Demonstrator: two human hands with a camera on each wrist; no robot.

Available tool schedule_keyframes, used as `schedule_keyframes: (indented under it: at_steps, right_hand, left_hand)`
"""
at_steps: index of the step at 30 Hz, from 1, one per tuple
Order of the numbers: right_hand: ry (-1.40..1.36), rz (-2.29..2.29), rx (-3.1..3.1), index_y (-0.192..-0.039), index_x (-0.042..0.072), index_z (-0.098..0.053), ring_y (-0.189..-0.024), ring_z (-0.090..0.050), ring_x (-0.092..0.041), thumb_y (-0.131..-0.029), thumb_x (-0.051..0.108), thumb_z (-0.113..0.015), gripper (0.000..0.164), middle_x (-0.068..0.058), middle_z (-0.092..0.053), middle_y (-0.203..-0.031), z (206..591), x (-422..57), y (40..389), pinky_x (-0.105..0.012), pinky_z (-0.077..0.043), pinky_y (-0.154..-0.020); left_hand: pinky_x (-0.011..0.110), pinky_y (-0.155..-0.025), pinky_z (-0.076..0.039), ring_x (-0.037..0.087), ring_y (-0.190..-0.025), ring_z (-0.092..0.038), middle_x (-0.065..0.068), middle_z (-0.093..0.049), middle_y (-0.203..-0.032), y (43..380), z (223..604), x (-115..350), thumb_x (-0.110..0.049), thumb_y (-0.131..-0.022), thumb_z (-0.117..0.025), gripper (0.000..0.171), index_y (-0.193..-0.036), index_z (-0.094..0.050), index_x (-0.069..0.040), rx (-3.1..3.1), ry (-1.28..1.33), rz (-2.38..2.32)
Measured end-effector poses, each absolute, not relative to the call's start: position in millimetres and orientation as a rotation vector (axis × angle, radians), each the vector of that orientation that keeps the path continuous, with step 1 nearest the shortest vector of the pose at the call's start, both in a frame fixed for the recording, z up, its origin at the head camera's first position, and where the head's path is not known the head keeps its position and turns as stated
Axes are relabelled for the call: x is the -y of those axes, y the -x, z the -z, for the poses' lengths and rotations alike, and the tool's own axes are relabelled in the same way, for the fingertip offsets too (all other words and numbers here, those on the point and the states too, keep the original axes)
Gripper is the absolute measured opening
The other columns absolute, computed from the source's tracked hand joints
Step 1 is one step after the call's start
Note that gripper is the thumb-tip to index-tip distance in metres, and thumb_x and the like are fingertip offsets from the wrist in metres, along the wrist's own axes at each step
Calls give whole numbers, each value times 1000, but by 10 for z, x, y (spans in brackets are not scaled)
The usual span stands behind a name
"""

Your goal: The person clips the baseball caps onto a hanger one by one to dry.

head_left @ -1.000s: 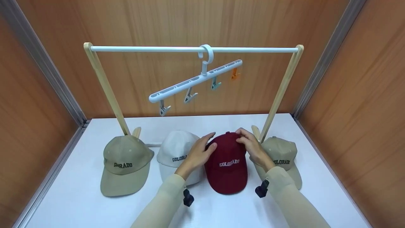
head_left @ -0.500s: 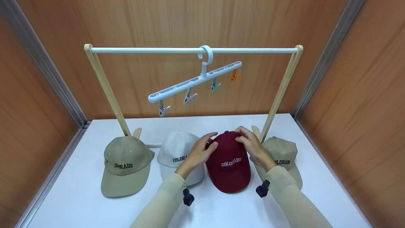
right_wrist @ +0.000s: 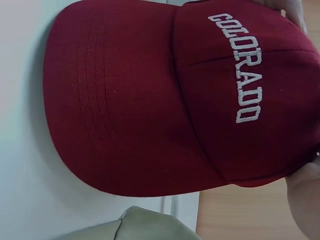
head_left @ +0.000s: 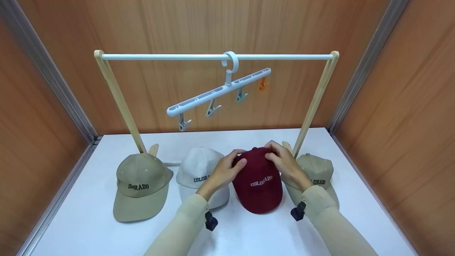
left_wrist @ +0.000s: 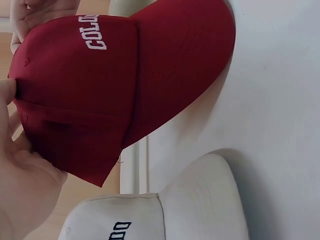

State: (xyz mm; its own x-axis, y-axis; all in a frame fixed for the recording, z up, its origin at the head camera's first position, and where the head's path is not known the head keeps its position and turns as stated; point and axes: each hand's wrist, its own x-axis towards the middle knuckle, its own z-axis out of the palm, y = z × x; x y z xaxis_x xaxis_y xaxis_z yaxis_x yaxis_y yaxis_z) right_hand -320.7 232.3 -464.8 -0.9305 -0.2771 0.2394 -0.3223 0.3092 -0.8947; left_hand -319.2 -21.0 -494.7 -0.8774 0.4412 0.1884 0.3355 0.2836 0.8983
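A dark red baseball cap with white COLORADO lettering is held between both hands, brim toward the person. My left hand grips the crown's left side, thumb in front and fingers behind. On the crown's upper right, my right hand pinches the fabric near the top button. In the left wrist view, the left hand curls round the crown's side, with a white cap below. The right wrist view shows the red brim close over the white table, a shadow beside it.
A khaki cap sits at the left, the white cap beside the left hand, another khaki cap partly behind the right arm. Above, a pale blue clip hanger with several clips hangs from the rack's white bar. Wooden walls enclose the table.
The red cap has shifted slightly right and its brim has risen a little, away from the person. Both hands keep their hold; the right wrist has moved slightly right. The other caps stay put.
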Motion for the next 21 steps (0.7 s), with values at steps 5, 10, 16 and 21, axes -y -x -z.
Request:
schedule_keyframes:
  at_steps: [5,10,16,21]
  right_hand:
    - [-601,-1540,2538,-108,7,-67,-95,-57,-23,-103,4,-58,10,-8,-67,-99,4623,-2362,3226,-33,-50,-81]
    - [-617,-1417,2577,-109,10,-68,-99,-55,-22,-106,12,-62,7,-5,-67,-100,4582,-2399,3239,-36,-49,-85]
    - [-639,-1403,2615,-115,9,-67,-94,-61,-22,-109,20,-62,14,-8,-69,-105,4510,-2440,3265,-30,-55,-81]
    - [-621,-1407,2650,-119,10,-66,-92,-64,-23,-109,23,-61,16,-8,-70,-106,4435,-2477,3274,-30,-60,-78]
  left_hand:
    - [40,-98,-59,17,-112,-69,1,-71,-126,3161,4874,212,-45,-110,-57,44,-148,-56,-22,-2418,-739,-1665]
    - [37,-94,-62,16,-108,-70,-1,-71,-122,3172,4817,213,-42,-109,-60,40,-145,-58,-25,-2406,-748,-1678]
    - [34,-90,-62,16,-102,-70,0,-69,-114,3195,4718,210,-31,-109,-62,42,-150,-55,-23,-2451,-812,-1677]
    - [34,-92,-62,16,-105,-70,-1,-69,-117,3206,4610,204,-27,-109,-62,41,-150,-56,-25,-2436,-830,-1691]
